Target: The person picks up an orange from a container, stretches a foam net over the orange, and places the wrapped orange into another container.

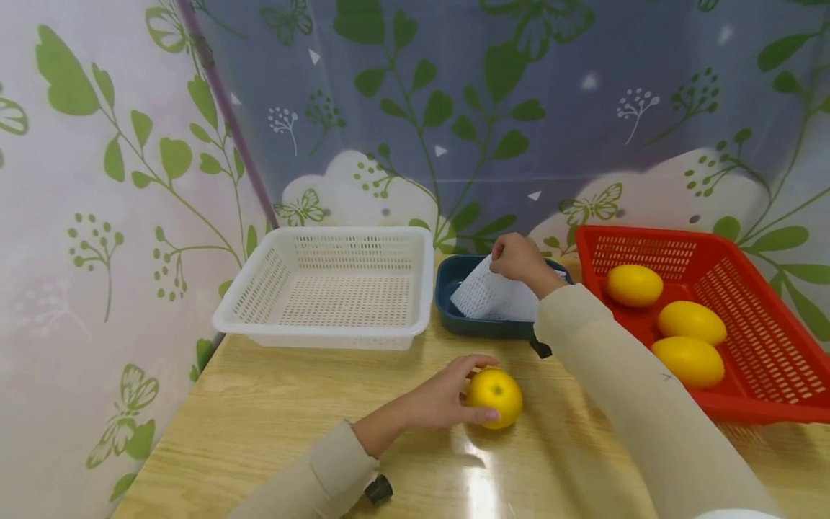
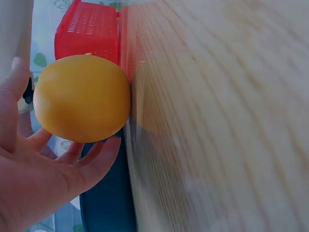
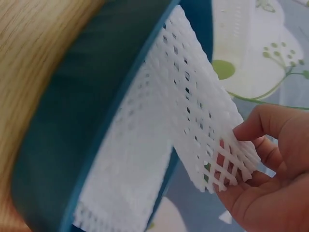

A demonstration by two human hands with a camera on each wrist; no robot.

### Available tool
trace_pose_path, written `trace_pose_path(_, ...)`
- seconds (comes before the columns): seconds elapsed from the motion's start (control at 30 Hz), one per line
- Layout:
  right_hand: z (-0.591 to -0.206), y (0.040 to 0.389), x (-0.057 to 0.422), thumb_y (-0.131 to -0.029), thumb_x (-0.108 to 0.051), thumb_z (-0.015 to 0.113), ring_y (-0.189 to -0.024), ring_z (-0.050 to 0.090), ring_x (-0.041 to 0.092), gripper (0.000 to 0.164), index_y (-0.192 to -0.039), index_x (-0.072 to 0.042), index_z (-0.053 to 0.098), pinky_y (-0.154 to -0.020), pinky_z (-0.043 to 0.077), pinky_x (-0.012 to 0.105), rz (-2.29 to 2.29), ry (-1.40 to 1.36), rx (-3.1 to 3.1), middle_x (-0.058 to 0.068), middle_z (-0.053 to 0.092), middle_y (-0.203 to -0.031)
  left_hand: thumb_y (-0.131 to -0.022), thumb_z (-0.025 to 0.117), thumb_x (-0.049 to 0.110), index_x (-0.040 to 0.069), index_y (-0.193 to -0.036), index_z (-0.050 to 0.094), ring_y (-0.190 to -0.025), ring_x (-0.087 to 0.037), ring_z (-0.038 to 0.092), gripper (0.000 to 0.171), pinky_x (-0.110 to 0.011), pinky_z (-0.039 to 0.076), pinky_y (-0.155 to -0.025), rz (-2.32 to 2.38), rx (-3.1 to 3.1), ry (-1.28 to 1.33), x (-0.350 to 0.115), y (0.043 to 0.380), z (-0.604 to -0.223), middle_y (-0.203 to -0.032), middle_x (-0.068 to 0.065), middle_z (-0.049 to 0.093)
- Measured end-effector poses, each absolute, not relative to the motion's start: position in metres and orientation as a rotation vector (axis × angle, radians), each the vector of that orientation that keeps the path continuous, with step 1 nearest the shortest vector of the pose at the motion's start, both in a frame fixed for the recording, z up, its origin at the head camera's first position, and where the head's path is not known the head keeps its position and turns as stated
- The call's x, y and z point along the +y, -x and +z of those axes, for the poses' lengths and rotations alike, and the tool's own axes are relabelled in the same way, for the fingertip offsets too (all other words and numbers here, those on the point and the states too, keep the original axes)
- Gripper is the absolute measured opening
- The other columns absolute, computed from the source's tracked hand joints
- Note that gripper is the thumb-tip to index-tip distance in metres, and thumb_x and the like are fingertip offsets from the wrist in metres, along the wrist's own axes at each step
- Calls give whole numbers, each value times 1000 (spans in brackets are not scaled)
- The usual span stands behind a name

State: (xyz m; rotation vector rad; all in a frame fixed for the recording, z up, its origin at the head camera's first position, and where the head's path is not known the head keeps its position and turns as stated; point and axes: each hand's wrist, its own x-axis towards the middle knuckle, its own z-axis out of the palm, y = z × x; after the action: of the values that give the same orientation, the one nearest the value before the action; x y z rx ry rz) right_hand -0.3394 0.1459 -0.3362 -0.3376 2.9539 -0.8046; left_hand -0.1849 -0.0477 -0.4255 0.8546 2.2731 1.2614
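The yellow fruit [image 1: 495, 398] appears to rest on the table [image 1: 259, 404], in front of the blue tub [image 1: 476, 329]. Your left hand [image 1: 447, 396] has it in a loose grip, thumb on the near side and fingers curved round the far side. It looks firm, smooth and rounded, so expect some weight and a tendency to roll or slip; a hold round its widest part, with thumb and fingers opposed, should suit it, and light pressure should spare the skin. Your right hand [image 1: 521, 261] pinches the white foam net [image 1: 489, 292] at one end between thumb and fingers, lifting that end, with more netting lying in the tub. The net looks very light, soft and stretchy; its thin strands could tear under a hard pull, so the edge of its open end seems the best place to pinch. To the right, three more yellow fruits [image 1: 634, 286] lie in the red basket [image 1: 765, 411]; the white basket [image 1: 324, 336] stands left of the tub.
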Motion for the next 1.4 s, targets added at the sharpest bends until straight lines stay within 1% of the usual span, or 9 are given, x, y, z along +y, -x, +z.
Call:
trace_pose_path(0.23, -311, 324, 154, -89, -11, 60, -79, 52, 28, 11, -95, -2, 59, -66, 45, 35, -942, 320, 2968, 14, 58, -94, -101, 51, 38, 13, -148, 31, -133, -31, 40, 57, -48, 39, -105, 1420, 2326, -809, -51, 187, -422, -148, -15, 38)
trace_pose_path(0.53, -275, 287, 171, -92, -11, 57, -87, 44, 26, 17, -107, -5, 54, -67, 45, 30, -1456, 234, 2715, 12, 51, -105, -107, 39, 23, 4, -137, 43, -126, -29, 49, 36, -47, 41, -104, 1807, 2312, -725, -49, 189, -413, -135, -16, 52)
trace_pose_path(0.67, -266, 269, 175, -93, -10, 58, -89, 44, 22, 12, -104, -9, 53, -70, 45, 25, -1756, 219, 2498, 6, 51, -103, -108, 34, 25, -2, -139, 37, -123, -35, 51, 42, -50, 41, -104, 2107, 1963, -513, -48, 194, -400, -134, -26, 49)
trace_pose_path(0.8, -265, 249, 173, -94, -4, 58, -84, 46, 18, 8, -97, -10, 53, -67, 47, 20, -2116, 273, 2143, 4, 47, -96, -107, 33, 32, 5, -151, 20, -129, -39, 47, 52, -48, 39, -107, 2353, 1464, -241, -49, 199, -381, -145, -27, 40)
trace_pose_path(0.9, -270, 235, 170, -94, 1, 56, -77, 48, 16, 12, -91, -10, 55, -65, 49, 19, -2283, 318, 1910, 4, 45, -92, -108, 31, 30, 9, -153, 18, -133, -41, 41, 52, -50, 35, -109, 2419, 1294, -211, -47, 206, -371, -150, -23, 35)
trace_pose_path(1.03, -282, 220, 164, -94, 5, 51, -75, 51, 15, 19, -87, -12, 56, -66, 50, 20, -2369, 355, 1744, 3, 47, -89, -108, 32, 24, 9, -151, 31, -129, -31, 46, 45, -50, 34, -110, 2378, 1307, -304, -43, 215, -364, -150, -15, 38)
trace_pose_path(1.1, -289, 214, 162, -94, 6, 49, -78, 52, 16, 20, -88, -12, 56, -68, 51, 21, -2384, 362, 1689, 3, 47, -92, -107, 36, 16, 8, -150, 33, -121, -22, 50, 44, -46, 37, -108, 2297, 1356, -386, -42, 216, -359, -146, -11, 43)
trace_pose_path(1.27, -307, 204, 157, -94, 7, 48, -84, 49, 16, 21, -90, -12, 54, -72, 49, 18, -2359, 306, 1652, 5, 42, -98, -104, 42, 11, 10, -150, 33, -128, -17, 47, 47, -38, 39, -107, 2133, 1372, -744, -34, 222, -353, -148, -3, 42)
trace_pose_path(1.4, -318, 201, 155, -93, 7, 50, -84, 50, 14, 20, -91, -12, 55, -72, 48, 17, -2354, 234, 1649, 4, 43, -98, -104, 41, 11, 9, -145, 40, -120, -13, 50, 41, -31, 42, -101, 2146, 1483, -610, -36, 219, -365, -137, 0, 50)
